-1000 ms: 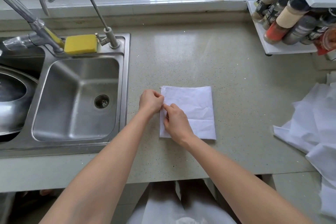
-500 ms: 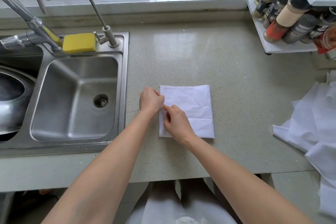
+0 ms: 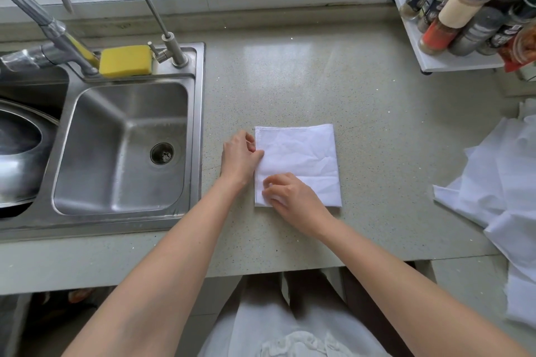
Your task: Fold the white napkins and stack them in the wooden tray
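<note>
Folded white napkin [image 3: 301, 158] flat on countertop [image 3: 362, 81], right of sink [image 3: 121, 148]. Left hand [image 3: 239, 158] pinches its left edge; right hand [image 3: 291, 197] pinches near-left corner, fingertips partly hidden. Unfolded napkin pile [image 3: 504, 182] cut off at right. Wooden tray unseen.

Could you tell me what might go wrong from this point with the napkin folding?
The left hand and right hand both grip the folded napkin at its left edge, so its free right side could fall open when lifted. That edge lies near the sink, where the napkin might get wet. The wooden tray is out of view, so carrying could loosen the fold.
</note>
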`<state>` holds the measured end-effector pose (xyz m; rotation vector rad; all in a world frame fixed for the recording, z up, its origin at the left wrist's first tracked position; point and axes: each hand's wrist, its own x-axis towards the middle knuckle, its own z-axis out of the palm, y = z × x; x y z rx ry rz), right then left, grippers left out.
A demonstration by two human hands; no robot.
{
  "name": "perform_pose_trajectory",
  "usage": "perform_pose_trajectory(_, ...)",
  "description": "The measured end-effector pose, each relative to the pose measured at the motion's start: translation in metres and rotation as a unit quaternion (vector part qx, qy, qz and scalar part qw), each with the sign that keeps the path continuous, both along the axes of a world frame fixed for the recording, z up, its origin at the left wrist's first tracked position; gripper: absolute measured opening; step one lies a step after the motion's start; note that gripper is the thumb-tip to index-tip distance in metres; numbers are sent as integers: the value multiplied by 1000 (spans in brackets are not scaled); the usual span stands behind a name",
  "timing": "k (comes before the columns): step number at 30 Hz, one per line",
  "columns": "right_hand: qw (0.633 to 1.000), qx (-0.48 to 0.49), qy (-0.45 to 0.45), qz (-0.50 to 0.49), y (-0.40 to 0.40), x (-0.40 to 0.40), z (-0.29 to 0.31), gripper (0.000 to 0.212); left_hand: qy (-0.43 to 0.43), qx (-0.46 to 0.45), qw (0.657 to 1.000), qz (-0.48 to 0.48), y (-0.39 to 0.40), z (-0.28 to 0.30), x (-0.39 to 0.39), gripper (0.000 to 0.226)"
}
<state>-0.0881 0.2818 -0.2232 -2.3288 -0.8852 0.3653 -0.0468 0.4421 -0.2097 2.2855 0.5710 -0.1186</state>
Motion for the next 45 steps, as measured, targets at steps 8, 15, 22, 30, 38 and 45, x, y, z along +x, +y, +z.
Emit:
perform_pose_trajectory(8,999,13,19,-32,-31,-7,2,23,22,246,917,-313,-1,5,-22,51)
perform_pose_trajectory(15,976,-153,-126,-93,-111,-10,11,51,107,284,864,-402,-19,21,-15,109)
perform_pose_trajectory(22,965,-142,-186,-122,-114,-9,13,38,123,232,891,-370,-45,33,-11,60)
perform_pose_trajectory(30,960,-212,-122,-137,-97,2,8,35,121,280,900,-311,-66,19,-11,48)
perform_pose_trajectory(38,980,-194,-22,-45,-131,22,28,9,155,271,892,-326,-64,31,-5,60)
perform_pose_trajectory(45,974,-106,107,-169,-80,138,28,38,188,357,842,-358,-67,38,2,117)
